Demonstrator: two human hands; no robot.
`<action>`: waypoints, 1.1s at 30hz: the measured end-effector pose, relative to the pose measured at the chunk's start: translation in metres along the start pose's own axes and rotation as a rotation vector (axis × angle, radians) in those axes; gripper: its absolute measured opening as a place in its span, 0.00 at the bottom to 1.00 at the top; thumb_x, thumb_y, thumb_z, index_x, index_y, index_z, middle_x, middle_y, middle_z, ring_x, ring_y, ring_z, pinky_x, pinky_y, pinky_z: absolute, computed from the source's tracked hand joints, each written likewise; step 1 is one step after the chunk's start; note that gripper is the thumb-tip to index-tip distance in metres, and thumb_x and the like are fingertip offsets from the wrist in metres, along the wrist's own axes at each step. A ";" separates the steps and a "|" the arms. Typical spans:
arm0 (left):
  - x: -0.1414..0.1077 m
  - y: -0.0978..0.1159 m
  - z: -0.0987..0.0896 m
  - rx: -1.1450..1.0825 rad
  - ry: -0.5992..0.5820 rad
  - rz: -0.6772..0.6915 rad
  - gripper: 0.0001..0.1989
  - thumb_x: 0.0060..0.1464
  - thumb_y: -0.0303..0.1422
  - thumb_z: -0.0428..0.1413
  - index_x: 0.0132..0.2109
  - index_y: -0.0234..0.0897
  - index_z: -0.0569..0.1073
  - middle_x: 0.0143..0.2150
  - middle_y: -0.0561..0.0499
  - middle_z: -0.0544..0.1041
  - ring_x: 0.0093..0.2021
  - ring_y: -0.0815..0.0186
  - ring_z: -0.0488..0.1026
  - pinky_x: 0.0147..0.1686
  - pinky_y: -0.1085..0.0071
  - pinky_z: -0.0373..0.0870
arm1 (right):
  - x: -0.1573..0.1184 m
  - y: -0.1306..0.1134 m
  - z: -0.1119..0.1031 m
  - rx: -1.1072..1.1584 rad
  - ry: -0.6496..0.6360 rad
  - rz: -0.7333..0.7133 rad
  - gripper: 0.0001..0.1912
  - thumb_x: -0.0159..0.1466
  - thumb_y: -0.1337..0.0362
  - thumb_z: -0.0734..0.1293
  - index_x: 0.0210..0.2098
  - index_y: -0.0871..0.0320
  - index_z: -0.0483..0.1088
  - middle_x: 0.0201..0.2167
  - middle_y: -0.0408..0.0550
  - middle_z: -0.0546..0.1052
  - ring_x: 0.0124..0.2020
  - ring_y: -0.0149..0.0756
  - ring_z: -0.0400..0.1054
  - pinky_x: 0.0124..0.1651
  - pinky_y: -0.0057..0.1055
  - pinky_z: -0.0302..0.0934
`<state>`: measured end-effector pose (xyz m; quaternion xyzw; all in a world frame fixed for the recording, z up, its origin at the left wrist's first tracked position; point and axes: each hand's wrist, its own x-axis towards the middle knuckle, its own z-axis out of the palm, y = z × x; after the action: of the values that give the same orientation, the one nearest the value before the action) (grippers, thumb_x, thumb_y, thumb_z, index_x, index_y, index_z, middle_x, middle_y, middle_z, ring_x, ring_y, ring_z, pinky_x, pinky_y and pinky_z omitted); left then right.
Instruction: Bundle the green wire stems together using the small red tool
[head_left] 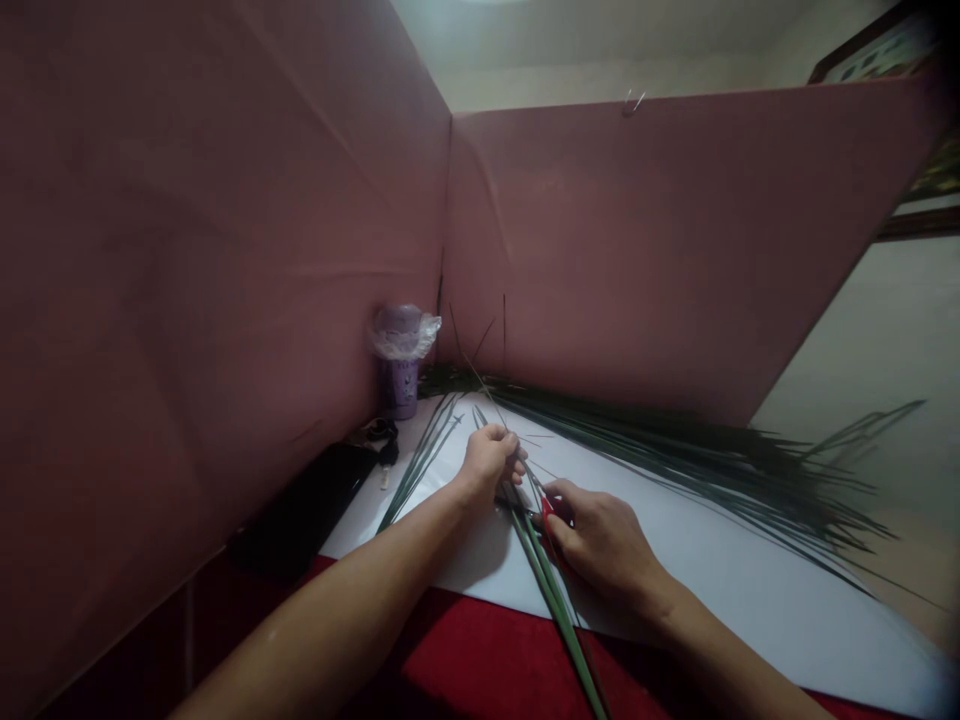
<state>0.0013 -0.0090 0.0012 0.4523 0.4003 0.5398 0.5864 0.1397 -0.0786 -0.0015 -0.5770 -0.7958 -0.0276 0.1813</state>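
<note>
My left hand (493,455) pinches the upper part of a long green leaf blade (553,600) above the white board (675,560). The blade slants down toward the bottom edge of the view. Just to the right, my right hand (600,530) is closed on a small red-handled tool (548,510), whose tip lies against the leaf strips. The tool's exact type is hard to make out. Several thin green strips (424,465) lie on the board to the left of my hands.
A large bundle of long green leaves (675,450) lies along the board's back edge. At the back left stands a purple tumbler (401,385) with plastic wrap. A black item (307,505) lies at left. Pink panels (637,250) rise behind; red cloth (465,660) is in front.
</note>
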 end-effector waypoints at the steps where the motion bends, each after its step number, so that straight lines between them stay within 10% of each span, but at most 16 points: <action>1: 0.000 -0.001 0.000 -0.002 0.001 0.003 0.08 0.52 0.24 0.47 0.26 0.34 0.60 0.22 0.53 0.68 0.14 0.76 0.62 0.14 0.78 0.59 | 0.000 0.000 0.000 0.000 0.000 -0.002 0.06 0.58 0.66 0.60 0.34 0.54 0.68 0.27 0.44 0.76 0.29 0.37 0.68 0.28 0.28 0.44; 33: 0.000 0.000 0.000 0.010 -0.003 -0.020 0.08 0.52 0.25 0.48 0.26 0.34 0.60 0.21 0.53 0.68 0.13 0.76 0.62 0.14 0.79 0.58 | 0.000 -0.004 -0.002 -0.008 -0.008 -0.017 0.06 0.58 0.68 0.58 0.30 0.57 0.66 0.26 0.46 0.76 0.27 0.35 0.67 0.27 0.27 0.43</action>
<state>0.0012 -0.0091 0.0009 0.4518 0.4066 0.5314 0.5900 0.1371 -0.0808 0.0012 -0.5709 -0.8015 -0.0301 0.1756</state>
